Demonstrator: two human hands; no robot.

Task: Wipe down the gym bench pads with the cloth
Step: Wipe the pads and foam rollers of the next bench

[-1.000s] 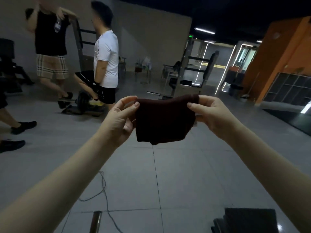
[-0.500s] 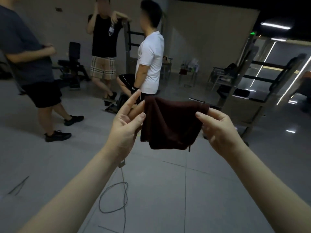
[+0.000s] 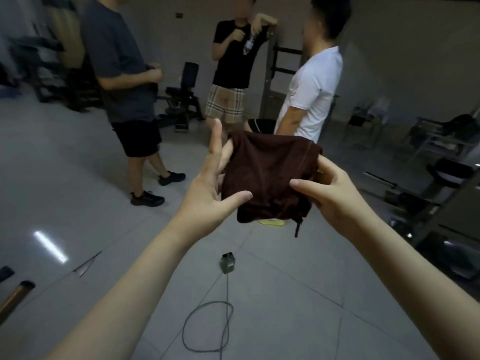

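At chest height over the grey tiled floor [image 3: 78, 178], the dark brown cloth [image 3: 267, 178] is held up between both hands, clear of any surface.

Left hand [image 3: 207, 193]: the thumb presses the front of the cloth near its lower left corner. The index finger stands straight up beside the left edge. The other fingers pass behind the fabric, so the cloth is pinched between them and the thumb.

Right hand [image 3: 335, 193]: the thumb lies on the front face and the fingers curl round the right edge, gripping it.

Cloth condition: folded or bunched into a rough square, with a short tag or thread [image 3: 297, 227] hanging from the lower right corner.

Surroundings: three people stand beyond the cloth, one in a dark grey shirt [image 3: 117, 55], one in a black shirt [image 3: 233, 55] and one in a white shirt [image 3: 314, 92]. A bench [image 3: 185, 87] with black pads sits behind them, well apart from the cloth. A small plug [image 3: 228, 263] with a looped cable [image 3: 207, 326] lies on the floor below the hands. A yellow item [image 3: 272, 222] shows just under the cloth's lower edge; what it is cannot be told.
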